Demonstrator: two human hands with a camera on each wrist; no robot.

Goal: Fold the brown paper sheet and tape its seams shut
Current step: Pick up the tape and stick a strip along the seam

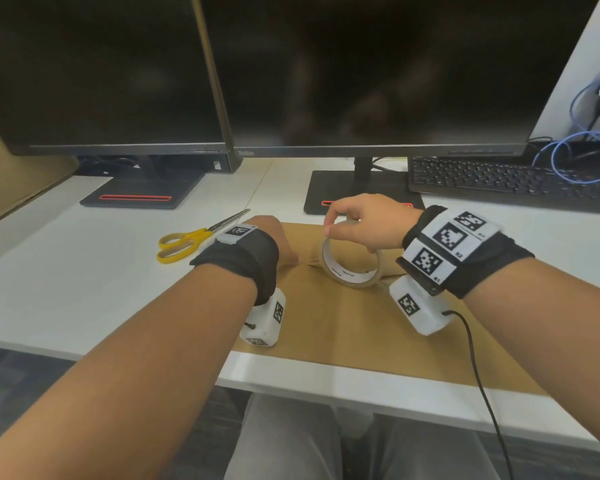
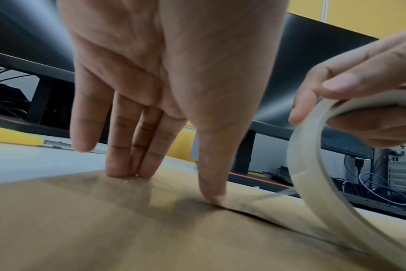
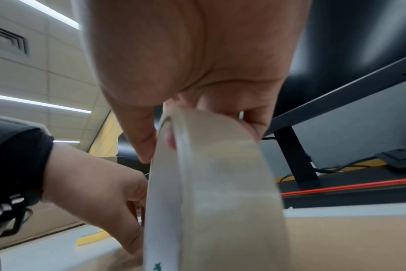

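Note:
The folded brown paper sheet lies flat on the white desk in front of me. My left hand presses straight fingers and the thumb down on the paper's seam, where a strip of clear tape lies. My right hand grips a roll of clear tape by its top, standing upright on the paper just right of the left hand. In the right wrist view the tape roll fills the middle, pinched between thumb and fingers. A stretch of tape runs from the roll toward the left thumb.
Yellow-handled scissors lie on the desk left of the paper. Two dark monitors on black stands stand right behind. A black keyboard and blue cables sit at the back right. The desk's front edge is near my lap.

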